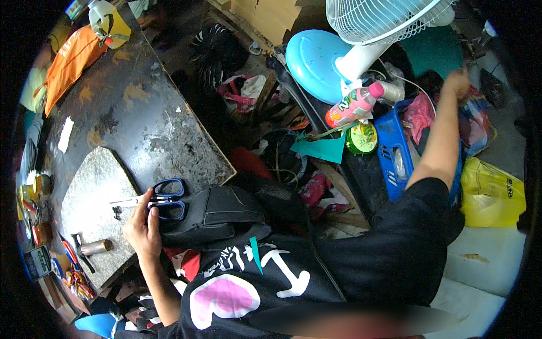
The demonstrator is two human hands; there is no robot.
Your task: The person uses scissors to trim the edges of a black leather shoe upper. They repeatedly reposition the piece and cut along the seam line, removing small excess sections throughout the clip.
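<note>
At the table's near edge my left hand (143,230) has its index finger and thumb on a pair of scissors (164,199) with dark blue handles. The blades point left over a pale, worn board (96,192). My right arm stretches far to the upper right, and my right hand (456,85) is beside a dark teal sheet (430,52) behind the fan. Its fingers look bent, but they are small and dim, and what they touch is unclear. A hammer-like tool (95,247) with a thick metal head lies on the board. Below my arm is a blue plastic basket (389,164).
A white fan (384,20) on a light blue base (313,65) stands at the upper right. Near it are a pink bottle (355,104), a round green container (361,138), a teal scrap (322,148) and a yellow bag (491,192). An orange bag (73,62) lies on the dark table (152,107).
</note>
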